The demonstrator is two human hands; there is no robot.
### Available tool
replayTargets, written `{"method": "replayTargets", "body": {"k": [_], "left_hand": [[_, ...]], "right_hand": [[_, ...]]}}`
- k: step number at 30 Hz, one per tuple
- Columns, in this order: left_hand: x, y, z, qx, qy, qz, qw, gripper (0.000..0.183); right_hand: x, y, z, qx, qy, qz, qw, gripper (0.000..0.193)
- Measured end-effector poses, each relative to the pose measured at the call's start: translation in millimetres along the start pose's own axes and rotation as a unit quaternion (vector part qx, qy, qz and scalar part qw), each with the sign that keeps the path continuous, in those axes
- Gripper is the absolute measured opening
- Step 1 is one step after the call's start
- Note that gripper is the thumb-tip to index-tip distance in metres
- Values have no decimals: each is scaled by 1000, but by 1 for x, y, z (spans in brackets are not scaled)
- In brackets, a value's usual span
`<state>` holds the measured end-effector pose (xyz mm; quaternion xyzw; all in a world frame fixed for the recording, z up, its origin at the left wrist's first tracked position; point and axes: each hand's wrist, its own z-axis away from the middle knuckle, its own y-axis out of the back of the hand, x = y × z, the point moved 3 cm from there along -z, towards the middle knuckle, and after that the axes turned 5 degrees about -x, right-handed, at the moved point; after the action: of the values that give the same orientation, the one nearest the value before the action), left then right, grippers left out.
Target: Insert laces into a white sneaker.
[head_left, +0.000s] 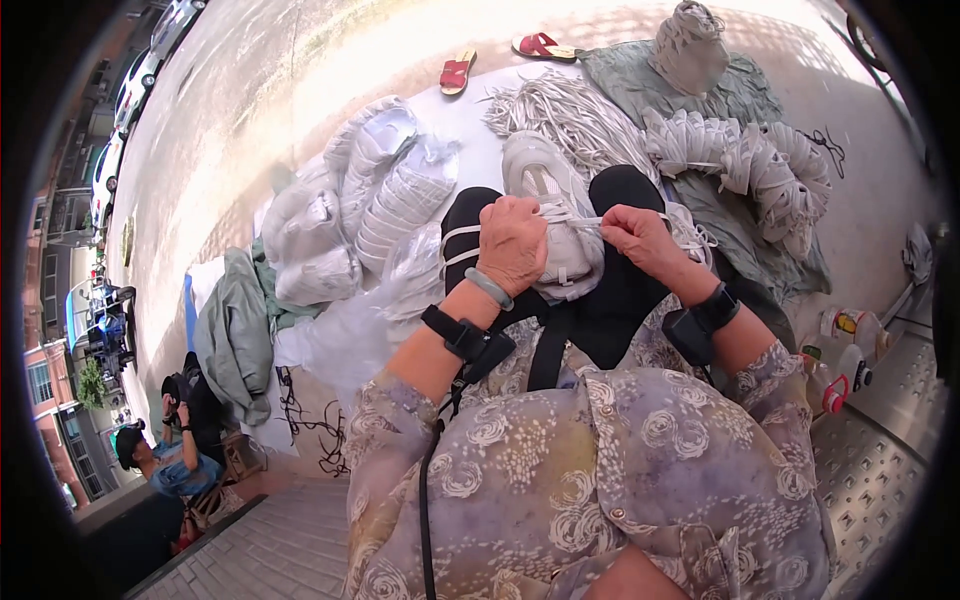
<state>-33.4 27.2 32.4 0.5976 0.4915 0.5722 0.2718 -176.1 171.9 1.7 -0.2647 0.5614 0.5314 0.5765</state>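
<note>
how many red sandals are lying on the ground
2. One red sandal lies at the top edge of the white sheet, left of centre. The other sandal sits to its right, beside the grey-green cloth. None else shows.

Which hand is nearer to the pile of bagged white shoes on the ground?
Left. The left hand rests on the white sneaker on the lap, just beside the bagged shoes. The right hand pulls a lace on the sneaker's far side.
</note>
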Motion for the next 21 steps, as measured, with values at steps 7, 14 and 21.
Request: {"method": "replayTargets", "body": {"k": [7,14,21], "left_hand": [[2,-15,6,-60,-5,-117,991,13],[5,-16,2,-80,42,-132,987,16],[5,-19,0,-101,46,-113,987,16]], "right_hand": [[1,-17,-2,17,81,369,926,12],[-1,-16,-5,24,130,287,949,15],[7,-10,-4,20,60,7,998,14]]}}
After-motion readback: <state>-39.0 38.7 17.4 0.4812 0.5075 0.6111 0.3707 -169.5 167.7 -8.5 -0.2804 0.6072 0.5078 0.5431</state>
